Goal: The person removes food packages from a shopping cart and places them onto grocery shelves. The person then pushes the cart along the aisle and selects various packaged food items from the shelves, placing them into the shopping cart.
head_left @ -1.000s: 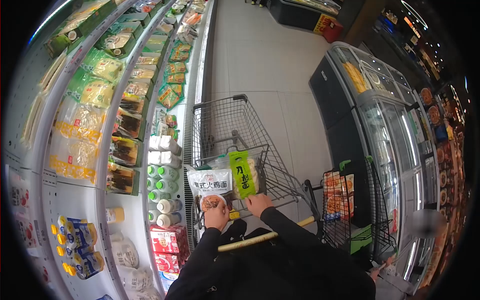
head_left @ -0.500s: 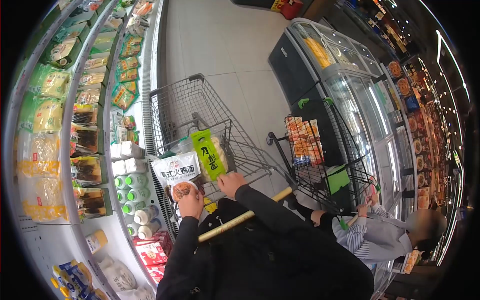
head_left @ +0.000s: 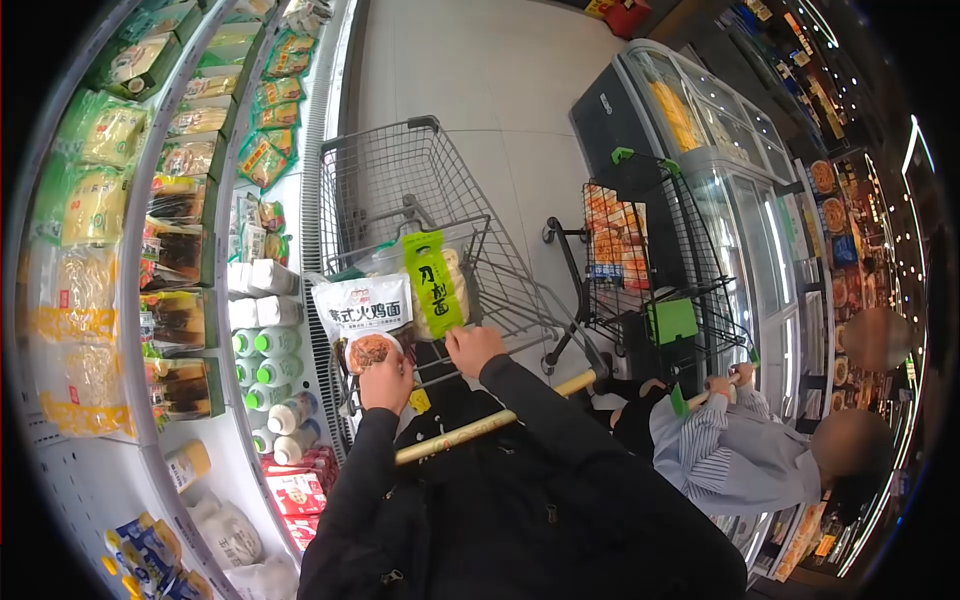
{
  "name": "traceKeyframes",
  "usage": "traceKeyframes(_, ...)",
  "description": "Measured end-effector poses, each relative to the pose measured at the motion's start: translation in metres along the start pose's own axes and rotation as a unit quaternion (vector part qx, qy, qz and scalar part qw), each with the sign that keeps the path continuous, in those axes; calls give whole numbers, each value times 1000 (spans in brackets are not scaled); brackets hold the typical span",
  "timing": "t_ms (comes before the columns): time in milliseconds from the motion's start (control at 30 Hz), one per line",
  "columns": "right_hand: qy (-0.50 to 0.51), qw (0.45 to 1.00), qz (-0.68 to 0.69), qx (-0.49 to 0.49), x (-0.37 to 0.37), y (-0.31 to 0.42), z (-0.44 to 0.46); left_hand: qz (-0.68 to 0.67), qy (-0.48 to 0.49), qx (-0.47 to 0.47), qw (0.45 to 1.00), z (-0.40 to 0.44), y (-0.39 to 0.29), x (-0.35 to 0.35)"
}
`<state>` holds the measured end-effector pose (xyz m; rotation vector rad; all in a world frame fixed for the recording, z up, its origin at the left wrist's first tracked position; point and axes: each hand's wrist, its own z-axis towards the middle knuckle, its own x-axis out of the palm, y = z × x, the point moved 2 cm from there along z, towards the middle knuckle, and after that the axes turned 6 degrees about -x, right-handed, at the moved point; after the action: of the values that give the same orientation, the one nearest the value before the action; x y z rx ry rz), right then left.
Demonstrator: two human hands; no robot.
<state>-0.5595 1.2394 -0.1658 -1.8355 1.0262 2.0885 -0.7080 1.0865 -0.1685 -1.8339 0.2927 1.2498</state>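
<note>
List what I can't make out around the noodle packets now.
All in the head view:
Part of the white noodle packet's bottom: hidden by the left hand.
Part of the green-labelled noodle packet's bottom: hidden by the right hand.
Wire shopping cart directly behind both packets: blocked by them.
White packet's finest print: too small.
Lettering on the yellow handle: blurred.

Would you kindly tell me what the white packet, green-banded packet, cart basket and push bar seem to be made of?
White packet: probably plastic film, softly shiny where light catches it.
Green-banded packet: likely glossy plastic, clear where pale contents show through.
Cart basket: apparently dull grey metal wire, given its thin, open grid.
Push bar: smooth pale yellow, perhaps plastic or coated metal.
</note>
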Motion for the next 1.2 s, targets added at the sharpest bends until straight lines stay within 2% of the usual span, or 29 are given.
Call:
traceKeyframes(367, -30, 999, 15, -5, -8, -17, 66, 1, 6, -19, 1000, 69, -8, -8)
traceKeyframes(667, -10, 1000, 12, -6, -17, -30, 123, -22, -1, -12, 1000, 125, -10, -12)
traceKeyframes(900, 15, 999, 36, -15, -26, -40, 166, 13, -18, -45, 999, 162, -18, -17)
traceKeyframes(1000, 3, 999, 37, -20, -32, -41, 183, 3, 3, -45, 999, 174, -24, -27)
traceKeyframes(1033, 14, 999, 40, -12, -32, -41, 187, 10, -2, -53, 999, 176, -20, -30)
traceKeyframes(1133, 49, 998, 50, 4, -34, -44, 202, -1, -67, 25, 997, 187, -13, -36)
traceKeyframes(1200, 50, 997, 57, -3, -36, -46, 211, 52, -71, 2, 996, 191, -9, -44)
